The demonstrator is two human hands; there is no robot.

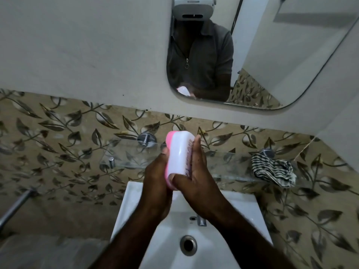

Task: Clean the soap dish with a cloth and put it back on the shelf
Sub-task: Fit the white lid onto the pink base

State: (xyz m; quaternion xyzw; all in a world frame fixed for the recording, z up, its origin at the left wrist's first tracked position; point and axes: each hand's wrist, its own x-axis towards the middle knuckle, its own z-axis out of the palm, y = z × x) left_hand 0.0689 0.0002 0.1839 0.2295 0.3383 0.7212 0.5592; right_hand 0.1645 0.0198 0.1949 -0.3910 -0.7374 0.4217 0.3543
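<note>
The soap dish point(179, 152), white with a pink part on its left side, is held upright above the sink between both hands. My left hand point(157, 177) wraps its left side and bottom. My right hand point(194, 171) lies flat against its right side, thumb across the lower end. A striped black-and-white cloth point(273, 170) lies crumpled on the glass shelf point(132, 158) to the right, apart from both hands.
A white sink point(194, 249) with a drain and a chrome tap point(200, 220) lies below the hands. A mirror point(252, 55) hangs on the wall above. A chrome bar point(15, 206) juts out at the left. Leaf-patterned tiles cover the wall.
</note>
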